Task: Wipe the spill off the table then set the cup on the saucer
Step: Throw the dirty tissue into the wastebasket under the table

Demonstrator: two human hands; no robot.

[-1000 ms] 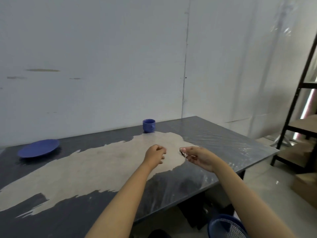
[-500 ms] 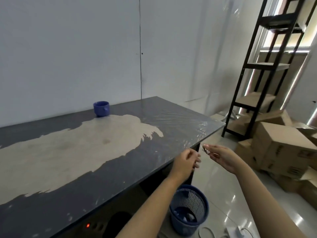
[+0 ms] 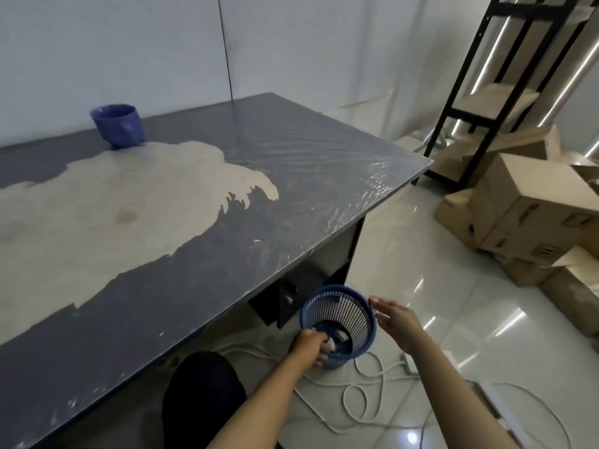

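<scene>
In the head view both hands sit low at lower centre, off the bench (image 3: 291, 176) and over the blue mesh wastebasket (image 3: 340, 322) on the floor; the left hand (image 3: 309, 346) is curled at the basket's rim with something small and white at its fingertips, though I cannot tell whether it grips it, and the right hand (image 3: 393, 320) hangs open and empty just beside the basket. The blue cup (image 3: 118, 129) stands upright in the upper left, well apart and up-left of both hands, touching the far edge of the pale patch (image 3: 107, 205); the left hand looks nearer it; no saucer is in view.
</scene>
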